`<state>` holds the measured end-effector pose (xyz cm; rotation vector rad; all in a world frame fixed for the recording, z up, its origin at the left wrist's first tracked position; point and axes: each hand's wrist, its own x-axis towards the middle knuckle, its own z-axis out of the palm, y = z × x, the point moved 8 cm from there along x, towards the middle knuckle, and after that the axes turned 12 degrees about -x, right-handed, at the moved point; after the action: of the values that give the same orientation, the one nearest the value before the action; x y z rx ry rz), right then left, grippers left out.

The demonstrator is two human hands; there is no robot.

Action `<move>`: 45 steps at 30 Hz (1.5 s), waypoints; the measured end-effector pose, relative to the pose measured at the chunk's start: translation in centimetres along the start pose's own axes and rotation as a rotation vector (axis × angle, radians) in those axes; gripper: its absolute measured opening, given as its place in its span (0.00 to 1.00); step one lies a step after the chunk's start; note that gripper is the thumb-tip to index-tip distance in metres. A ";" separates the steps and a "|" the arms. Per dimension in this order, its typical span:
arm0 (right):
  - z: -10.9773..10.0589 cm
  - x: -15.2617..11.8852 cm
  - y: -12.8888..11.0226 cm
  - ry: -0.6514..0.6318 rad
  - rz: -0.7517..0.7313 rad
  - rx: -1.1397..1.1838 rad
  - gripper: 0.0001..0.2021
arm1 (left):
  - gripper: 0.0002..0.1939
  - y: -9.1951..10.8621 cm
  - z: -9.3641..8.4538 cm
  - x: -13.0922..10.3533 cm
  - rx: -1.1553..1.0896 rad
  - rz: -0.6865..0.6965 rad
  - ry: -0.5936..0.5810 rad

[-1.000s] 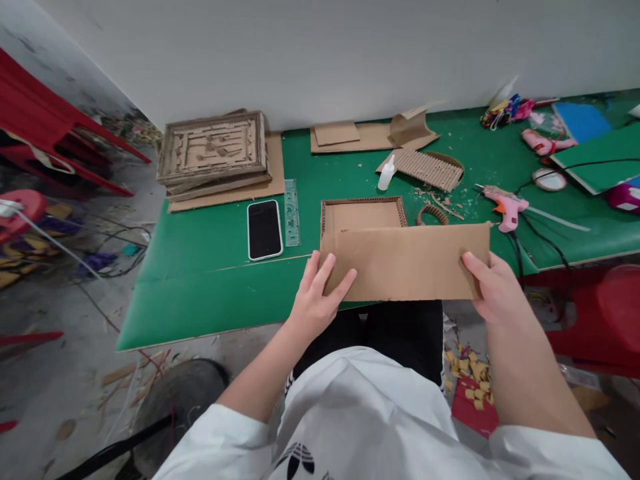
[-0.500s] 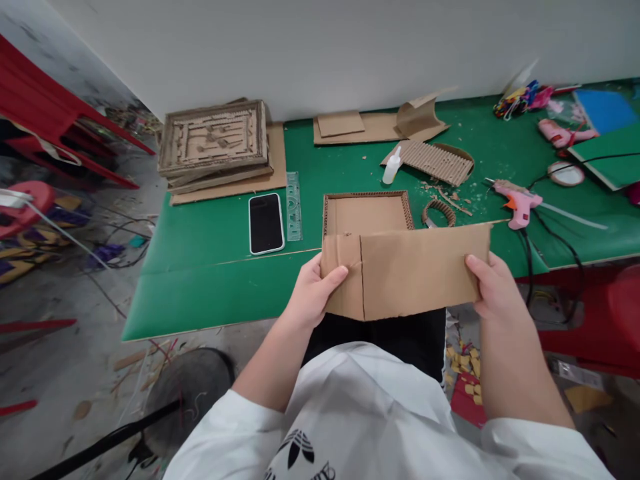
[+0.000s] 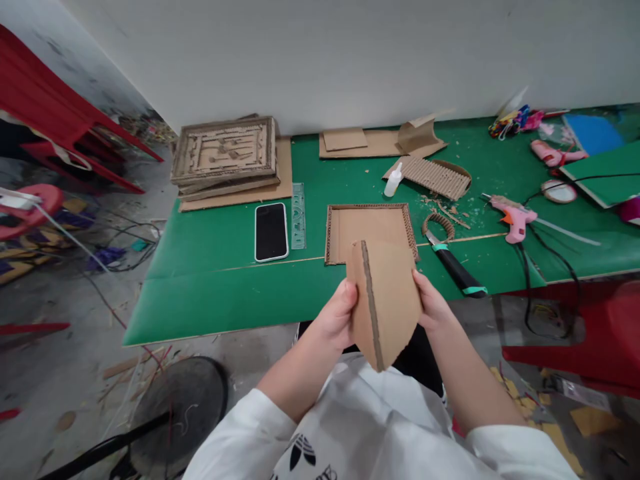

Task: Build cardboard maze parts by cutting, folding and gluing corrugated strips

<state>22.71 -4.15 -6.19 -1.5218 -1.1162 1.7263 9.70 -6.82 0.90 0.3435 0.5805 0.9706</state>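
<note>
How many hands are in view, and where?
2: the left hand at the left side of the bent cardboard, the right hand at its right side. Each is partly hidden behind it.

The tray (image 3: pixel 370 223) lies on the table (image 3: pixel 200 293) behind the cardboard sheet (image 3: pixel 395 300), with ruler (image 3: pixel 299 217) and phone (image 3: pixel 271 231) to the tray's left, knife (image 3: pixel 456 268) and glue gun (image 3: pixel 516 217) right, bottle (image 3: pixel 393 181) behind.

Green surface (image 3: pixel 200 303), pale scraps (image 3: pixel 456 219) scattered right of middle. Left end carries a flat cardboard sheet (image 3: pixel 285 167); phone (image 3: pixel 271 232) lies nearer the front edge, ruler (image 3: pixel 299 217) just beside it. Shallow cardboard tray (image 3: pixel 370 206) sits mid-surface, with a white bottle (image 3: pixel 393 183) and ridged cardboard piece (image 3: pixel 435 177) behind, and a corrugated ring (image 3: pixel 441 218), black-handled knife (image 3: pixel 456 269) and pink glue gun (image 3: pixel 517 219) to its right.
</note>
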 end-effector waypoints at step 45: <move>-16.7 14.5 -14.7 0.671 -0.631 -1.574 0.19 | 0.18 24.4 -16.9 21.2 0.274 0.634 0.663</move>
<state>34.84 18.81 -0.65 -1.8449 -2.2930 -0.3988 -7.70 24.35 -6.43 0.4639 1.2607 1.6404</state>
